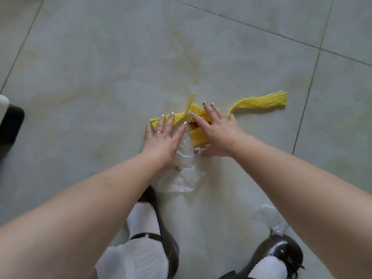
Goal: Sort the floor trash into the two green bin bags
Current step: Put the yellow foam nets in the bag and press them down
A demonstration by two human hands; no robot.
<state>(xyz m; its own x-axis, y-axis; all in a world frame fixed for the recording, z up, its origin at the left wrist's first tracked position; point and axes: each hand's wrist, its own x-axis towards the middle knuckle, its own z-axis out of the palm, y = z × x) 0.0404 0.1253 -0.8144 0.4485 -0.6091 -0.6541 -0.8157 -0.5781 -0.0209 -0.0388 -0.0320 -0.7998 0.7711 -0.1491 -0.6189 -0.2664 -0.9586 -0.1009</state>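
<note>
A yellow foam net strip lies on the pale tiled floor, curving from the right toward the middle, with a second yellow piece at the left. My left hand lies flat with spread fingers on that left piece and on a crumpled clear plastic wrapper. My right hand rests with straight fingers on an orange and yellow scrap between the strips. No green bin bag is in view.
My two dark shoes with white socks stand at the bottom. Another clear plastic piece lies near the right shoe. White paper sits at the bottom left. A dark object is at the left edge.
</note>
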